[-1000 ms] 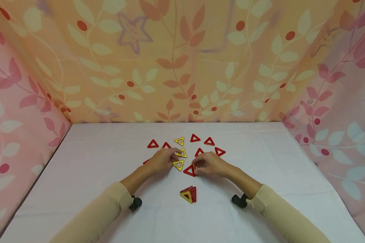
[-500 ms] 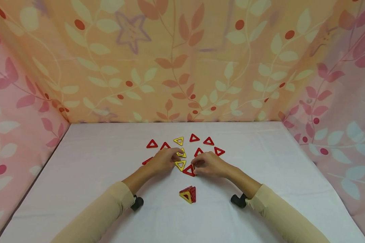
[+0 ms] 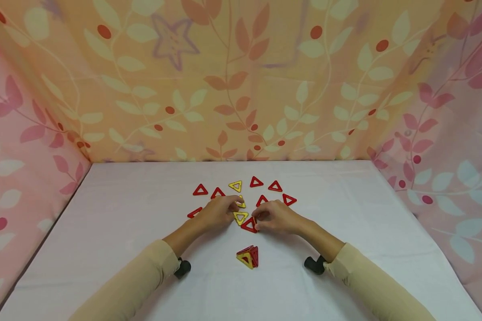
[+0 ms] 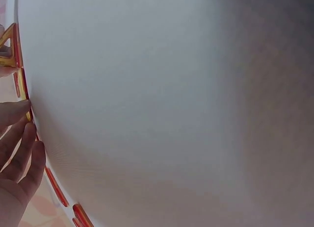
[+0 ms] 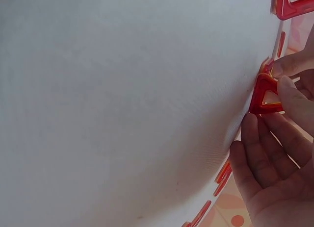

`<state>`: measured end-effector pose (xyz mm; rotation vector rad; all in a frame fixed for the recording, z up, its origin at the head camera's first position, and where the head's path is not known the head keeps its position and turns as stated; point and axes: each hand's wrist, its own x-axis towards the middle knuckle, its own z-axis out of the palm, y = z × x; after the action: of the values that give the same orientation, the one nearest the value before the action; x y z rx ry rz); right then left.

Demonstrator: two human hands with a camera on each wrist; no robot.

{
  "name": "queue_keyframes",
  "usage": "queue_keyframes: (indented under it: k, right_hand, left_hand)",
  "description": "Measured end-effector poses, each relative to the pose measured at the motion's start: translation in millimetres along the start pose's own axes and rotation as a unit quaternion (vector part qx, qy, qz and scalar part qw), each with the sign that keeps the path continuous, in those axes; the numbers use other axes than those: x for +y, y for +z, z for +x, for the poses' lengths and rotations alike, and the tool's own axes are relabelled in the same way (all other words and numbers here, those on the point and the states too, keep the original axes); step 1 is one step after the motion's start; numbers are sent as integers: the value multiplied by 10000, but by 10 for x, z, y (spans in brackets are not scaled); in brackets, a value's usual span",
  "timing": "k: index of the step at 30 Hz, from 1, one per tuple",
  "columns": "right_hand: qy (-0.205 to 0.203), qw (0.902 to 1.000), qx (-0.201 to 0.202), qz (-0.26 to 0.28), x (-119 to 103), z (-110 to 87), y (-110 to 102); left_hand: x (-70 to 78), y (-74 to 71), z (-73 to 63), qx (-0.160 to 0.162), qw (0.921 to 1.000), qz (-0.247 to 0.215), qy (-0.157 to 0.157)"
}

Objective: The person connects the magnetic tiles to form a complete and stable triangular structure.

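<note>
My left hand (image 3: pixel 218 210) is low over the table, its thumb and fingertips pinching a flat yellow triangle tile (image 3: pixel 244 219). That tile's right side comes right up to a flat red triangle tile (image 3: pixel 247 229). My right hand (image 3: pixel 281 217) is just to the right of these. Between its thumb and forefinger it pinches an upright red triangle tile (image 5: pixel 260 92), which stands on edge in the right wrist view. An upright yellow triangle (image 4: pixel 10 64) shows at the left margin of the left wrist view, beside a red edge. Another yellow tile is partly covered by the left fingers.
Nearer the body stands a small pyramid (image 3: pixel 255 256) of red and yellow tiles. Several red tiles (image 3: pixel 201 194) lie at the back left, more red tiles (image 3: pixel 275 190) at the back right, and a yellow tile (image 3: pixel 240 186) between them. Patterned cloth walls (image 3: pixel 241 111) enclose the white table.
My left hand has slid the yellow tile a little to the right, up to the red one. The right hand has kept its place with its tile.
</note>
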<state>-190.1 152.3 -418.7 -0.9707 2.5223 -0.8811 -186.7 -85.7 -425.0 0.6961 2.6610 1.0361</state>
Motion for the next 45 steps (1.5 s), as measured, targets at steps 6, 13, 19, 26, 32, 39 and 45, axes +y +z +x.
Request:
queue_keyframes:
  k: [6,13,19,26,32,39,45]
  right_hand:
    - [-35,10000,18,-39,0,-1,2]
    - [-30,10000,41,-78,6,1,8]
    - [-21,9999,56,-90,17,3,10]
    - [-64,9999,59,-93,9,8,-1]
    - [-18,10000,8,-64,-8,9,-19]
    - [10,10000,-10,-99,-12,2,-12]
    - [51,9999,-9,-114,-12,-9,-14]
  left_hand:
    - [5,7,7,-32,10000,12,-66]
    - [15,24,11,128,9995,-290,-94]
    - [36,22,10,348,9968,-682,-208]
    - [57,18,8,452,9943,-931,-273]
    - [81,17,18,526,9917,-1162,-176]
    - [110,37,12,611,9910,-1193,-24]
    - [140,58,8,579,9896,-1313,61]
